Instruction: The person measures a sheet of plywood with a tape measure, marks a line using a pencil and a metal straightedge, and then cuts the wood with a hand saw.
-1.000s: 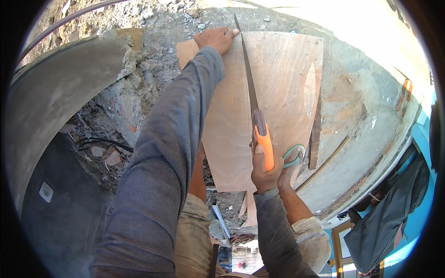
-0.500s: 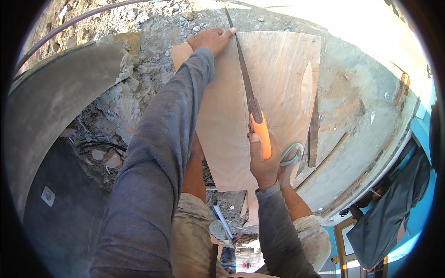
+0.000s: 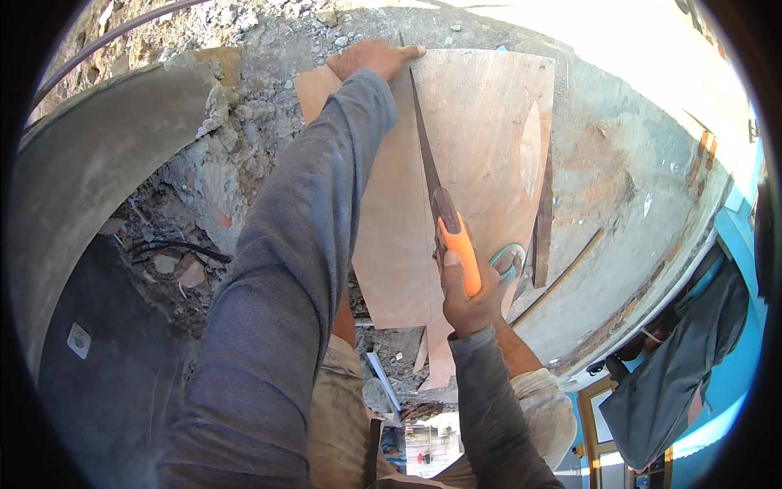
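A thin, light-brown plywood sheet [image 3: 481,130] lies in front of me, with a fine straight line running down it. My right hand [image 3: 471,292] is wrapped round the orange-and-dark handle of a hand saw [image 3: 425,151]. The long blade slants away across the sheet, its narrow tip just past the far edge. At that edge my left hand [image 3: 376,59] grips the plywood left of the blade, thumb stretched out over the tip end; its fingertips are partly hidden. A foot in a sandal with a teal strap [image 3: 510,259] rests at the sheet's right side, beside my right hand.
A dark wood strip [image 3: 542,220] shows along the sheet's right edge, with a thin stick [image 3: 562,275] farther right. Broken rubble [image 3: 189,273] and a curved grey wall [image 3: 114,155] are on the left. A dark cloth [image 3: 684,375] hangs at lower right.
The saw has slid toward me along the sheet, so less of its tip sticks out past the far edge. My left hand stays at the far edge.
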Demonstrator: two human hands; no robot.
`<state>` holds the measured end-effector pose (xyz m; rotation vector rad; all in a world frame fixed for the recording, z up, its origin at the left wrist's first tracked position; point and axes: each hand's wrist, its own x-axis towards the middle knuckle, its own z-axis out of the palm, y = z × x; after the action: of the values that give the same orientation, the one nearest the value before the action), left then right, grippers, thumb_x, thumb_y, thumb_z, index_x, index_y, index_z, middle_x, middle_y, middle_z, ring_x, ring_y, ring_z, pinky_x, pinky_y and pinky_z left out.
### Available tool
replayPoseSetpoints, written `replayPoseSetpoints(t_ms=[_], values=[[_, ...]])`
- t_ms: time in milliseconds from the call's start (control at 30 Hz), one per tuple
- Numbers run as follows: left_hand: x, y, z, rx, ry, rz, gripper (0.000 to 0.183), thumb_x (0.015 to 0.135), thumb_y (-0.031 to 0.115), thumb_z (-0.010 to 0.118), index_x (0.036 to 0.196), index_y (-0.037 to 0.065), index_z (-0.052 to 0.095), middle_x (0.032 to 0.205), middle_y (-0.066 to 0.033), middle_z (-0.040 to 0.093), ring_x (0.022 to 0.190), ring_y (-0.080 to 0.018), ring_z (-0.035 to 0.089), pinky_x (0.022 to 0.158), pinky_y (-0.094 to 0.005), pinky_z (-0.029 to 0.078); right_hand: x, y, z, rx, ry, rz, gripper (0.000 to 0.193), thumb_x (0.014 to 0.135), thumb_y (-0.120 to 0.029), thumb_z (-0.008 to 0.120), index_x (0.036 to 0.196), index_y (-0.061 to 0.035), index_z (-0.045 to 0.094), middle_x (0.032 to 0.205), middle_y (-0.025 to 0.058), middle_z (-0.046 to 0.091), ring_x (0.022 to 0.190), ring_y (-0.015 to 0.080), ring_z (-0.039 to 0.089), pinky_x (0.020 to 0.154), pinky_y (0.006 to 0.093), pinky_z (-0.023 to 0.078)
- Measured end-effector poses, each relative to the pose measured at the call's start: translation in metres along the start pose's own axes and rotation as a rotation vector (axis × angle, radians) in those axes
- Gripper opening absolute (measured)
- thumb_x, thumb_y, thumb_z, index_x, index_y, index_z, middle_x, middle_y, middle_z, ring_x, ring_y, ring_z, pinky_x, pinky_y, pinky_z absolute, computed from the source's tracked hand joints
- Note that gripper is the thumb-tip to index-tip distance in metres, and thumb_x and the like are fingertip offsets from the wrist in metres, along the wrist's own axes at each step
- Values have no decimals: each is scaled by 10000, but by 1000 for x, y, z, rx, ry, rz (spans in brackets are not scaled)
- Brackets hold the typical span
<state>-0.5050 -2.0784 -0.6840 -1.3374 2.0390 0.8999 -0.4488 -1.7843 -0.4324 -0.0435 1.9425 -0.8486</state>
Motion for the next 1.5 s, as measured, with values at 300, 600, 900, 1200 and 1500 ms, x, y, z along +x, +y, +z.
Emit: replayPoseSetpoints(t_ms=[300,600,900,1200,1500], values=[[-3,2,-9,7,-19,-6,874,785,828,605,1305,134,716,1297,-154,698,1275,-337,607,1128,-562,280,-22,35,-3,-9,102,-161,457,974,-168,631,1339,103,593,1118,227,743,952,205,733,825,310,551],[3,-8,1,30,13,-7,899,788,845,581,1300,119,714,1287,-168,698,1271,-348,609,1104,-589,296,-118,71,-18,-45,49,-114,567,1001,-326,559,1348,122,590,1272,268,691,1220,342,677,1036,383,508],[5,-12,1,40,52,18,868,793,836,589,1264,122,735,1232,-170,716,1199,-357,643,1081,-599,304,-64,85,0,-17,77,-246,503,986,-199,577,1380,112,562,1192,240,726,1085,288,733,963,356,540],[3,-2,7,61,137,51,820,805,822,601,1221,133,759,1194,-155,737,1131,-336,681,1062,-584,321,8,77,15,15,55,-115,491,979,-159,593,1371,135,555,1273,278,688,1148,306,710,965,358,535],[-6,-4,8,47,42,29,874,785,836,596,1295,136,714,1237,-167,712,1235,-368,626,1122,-599,282,-9,99,21,-80,103,-231,538,983,-234,594,1393,111,549,1248,266,700,1106,316,728,952,375,551]])
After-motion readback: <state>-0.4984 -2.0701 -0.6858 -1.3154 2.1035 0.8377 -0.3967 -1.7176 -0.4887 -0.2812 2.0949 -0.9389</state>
